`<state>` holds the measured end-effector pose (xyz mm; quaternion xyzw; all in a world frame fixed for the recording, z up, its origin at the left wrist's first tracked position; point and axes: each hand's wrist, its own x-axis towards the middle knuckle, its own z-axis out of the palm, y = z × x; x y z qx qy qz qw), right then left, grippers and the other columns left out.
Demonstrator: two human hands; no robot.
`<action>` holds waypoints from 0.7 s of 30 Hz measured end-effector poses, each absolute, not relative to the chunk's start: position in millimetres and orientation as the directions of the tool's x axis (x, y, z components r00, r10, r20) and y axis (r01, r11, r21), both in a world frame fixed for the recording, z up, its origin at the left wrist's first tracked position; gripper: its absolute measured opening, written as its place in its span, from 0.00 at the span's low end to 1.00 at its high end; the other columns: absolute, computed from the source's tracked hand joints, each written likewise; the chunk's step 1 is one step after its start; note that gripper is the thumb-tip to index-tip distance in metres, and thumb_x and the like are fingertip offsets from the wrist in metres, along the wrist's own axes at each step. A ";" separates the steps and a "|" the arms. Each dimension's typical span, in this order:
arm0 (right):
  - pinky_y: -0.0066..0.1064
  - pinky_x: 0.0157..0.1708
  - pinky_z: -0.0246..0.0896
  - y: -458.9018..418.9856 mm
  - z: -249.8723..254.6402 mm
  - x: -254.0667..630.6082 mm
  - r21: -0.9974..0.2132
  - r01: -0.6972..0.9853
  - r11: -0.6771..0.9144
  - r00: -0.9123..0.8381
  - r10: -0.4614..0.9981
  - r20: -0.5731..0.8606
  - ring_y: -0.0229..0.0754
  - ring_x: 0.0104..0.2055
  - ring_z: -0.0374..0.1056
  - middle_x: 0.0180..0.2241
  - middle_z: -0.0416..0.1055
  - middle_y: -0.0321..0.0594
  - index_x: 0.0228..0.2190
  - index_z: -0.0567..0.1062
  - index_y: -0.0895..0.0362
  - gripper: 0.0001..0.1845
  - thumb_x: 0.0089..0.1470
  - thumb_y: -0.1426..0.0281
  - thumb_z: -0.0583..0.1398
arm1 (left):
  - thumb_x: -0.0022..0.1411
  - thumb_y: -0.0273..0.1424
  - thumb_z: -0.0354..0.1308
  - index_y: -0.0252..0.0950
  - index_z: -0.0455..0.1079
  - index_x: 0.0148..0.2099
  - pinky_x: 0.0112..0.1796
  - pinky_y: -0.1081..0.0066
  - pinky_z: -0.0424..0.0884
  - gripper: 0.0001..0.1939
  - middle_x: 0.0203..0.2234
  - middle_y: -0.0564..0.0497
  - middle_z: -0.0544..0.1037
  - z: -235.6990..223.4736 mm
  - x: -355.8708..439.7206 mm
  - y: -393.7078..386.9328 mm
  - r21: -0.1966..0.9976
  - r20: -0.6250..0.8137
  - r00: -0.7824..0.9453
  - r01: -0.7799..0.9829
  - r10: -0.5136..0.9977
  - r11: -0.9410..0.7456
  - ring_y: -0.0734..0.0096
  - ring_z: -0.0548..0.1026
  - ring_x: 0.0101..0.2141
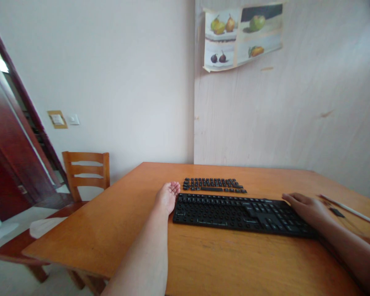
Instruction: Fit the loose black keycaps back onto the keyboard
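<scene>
Two hands flank a black keyboard point(231, 211), which lies flat on the wooden table point(222, 263), its long side running left to right! Over at the left end, the left hand point(168, 198) is partly open, palm turned upward, fingers loosely curled; nothing shows in it, and whether it touches the keyboard's edge, I can't tell. Across to the right, the right hand point(305, 206) lies over the far right part of the board, fingers extended together; whether it has any grip, the view doesn't settle.

Just beyond the keyboard, on its left half, sit the loose keycaps point(211, 189), set out in neat rows with the long bar nearest, while much of the board's main block looks bare. So the step in hand, as I judge it, is steadying or lining up the board. Any move on a cap would call for a free fingertip pinch, the board held still, and those rows left undisturbed. Right of it all: a pale rod point(351, 210).
</scene>
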<state>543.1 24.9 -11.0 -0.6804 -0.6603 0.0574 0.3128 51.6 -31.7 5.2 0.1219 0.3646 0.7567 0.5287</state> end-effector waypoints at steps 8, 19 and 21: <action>0.35 0.41 0.61 25.1 -7.9 542.3 -0.553 0.831 0.051 0.097 0.967 0.234 0.51 0.42 0.72 0.36 0.79 0.44 0.29 0.77 0.52 0.22 0.51 0.50 0.52 | 0.60 0.23 0.53 0.33 0.69 0.35 0.34 0.71 0.74 0.04 0.27 0.46 0.77 6.1 53.2 -32.7 0.679 -0.205 -0.415 -0.712 0.886 -0.176 0.70 0.77 0.30; 0.34 0.38 0.60 32.9 -18.2 546.2 -0.528 0.845 0.085 0.072 0.960 0.269 0.49 0.38 0.71 0.32 0.77 0.41 0.29 0.77 0.54 0.22 0.54 0.51 0.53 | 0.61 0.23 0.53 0.33 0.69 0.35 0.36 0.71 0.74 0.05 0.28 0.45 0.77 7.6 54.5 -32.3 0.705 -0.202 -0.426 -0.689 0.882 -0.171 0.70 0.78 0.31; 0.34 0.36 0.60 32.6 -18.8 545.7 -0.536 0.839 0.097 0.068 0.958 0.280 0.48 0.38 0.71 0.31 0.77 0.41 0.29 0.77 0.54 0.22 0.54 0.51 0.53 | 0.62 0.23 0.52 0.33 0.69 0.34 0.36 0.71 0.74 0.05 0.27 0.45 0.77 7.5 54.5 -32.3 0.713 -0.195 -0.427 -0.680 0.883 -0.172 0.70 0.78 0.31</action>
